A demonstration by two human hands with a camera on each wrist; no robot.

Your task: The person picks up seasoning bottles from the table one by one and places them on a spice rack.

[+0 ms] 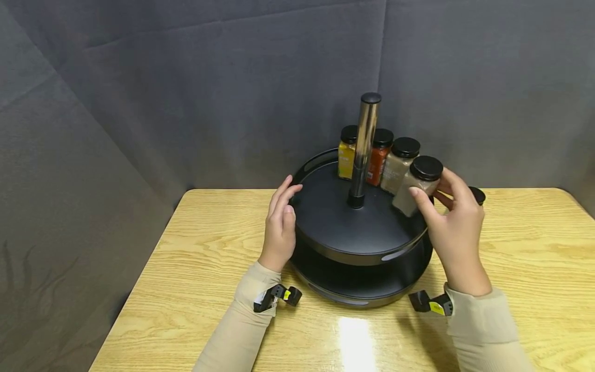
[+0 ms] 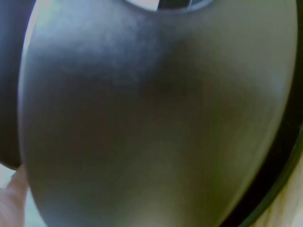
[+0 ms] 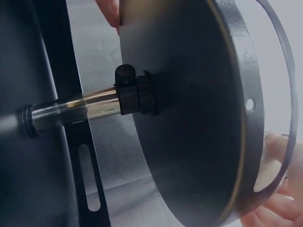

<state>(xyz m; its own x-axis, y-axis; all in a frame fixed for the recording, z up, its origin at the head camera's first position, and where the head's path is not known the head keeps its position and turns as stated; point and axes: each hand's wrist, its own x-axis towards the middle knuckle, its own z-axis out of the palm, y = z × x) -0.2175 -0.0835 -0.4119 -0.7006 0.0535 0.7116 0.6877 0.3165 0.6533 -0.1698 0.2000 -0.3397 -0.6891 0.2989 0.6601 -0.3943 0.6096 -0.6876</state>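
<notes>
Around: two-tier black rack on the table [image 1: 209, 258]: upper tray [image 1: 325, 222] over lower tray [image 1: 355, 293], grey cloth [image 1: 232, 103] behind.
Neighbours: yellow jar [image 1: 346, 157], red jar [image 1: 380, 157] and beige jar [image 1: 398, 168] along the upper tray's back-right edge.
In the way: metal post [image 1: 366, 139] partly covers yellow and red; right hand [image 1: 457, 222] hides most of another jar, black lid [image 1: 477, 195] peeking out past it.
Held jar [image 1: 415, 188]: over the upper tray's right side, just beside beige; base contact with tray unclear.
Axis: tilted off vertical, black cap up and leaning right, base down-left.
Right fingers [image 1: 453, 183]: pinching the held jar against the thumb.
Left hand [image 1: 281, 230]: by upper tray's left rim, fingers extended, slightly apart, holding nothing; rim contact can't be told.
Right wrist view only: upper tray's underside, plus black collar [image 3: 135, 97] with knob [image 3: 125, 74] on the post.
Left wrist view: mostly blurred dark surface, bit of hand lower left; no jar identifiable.
</notes>
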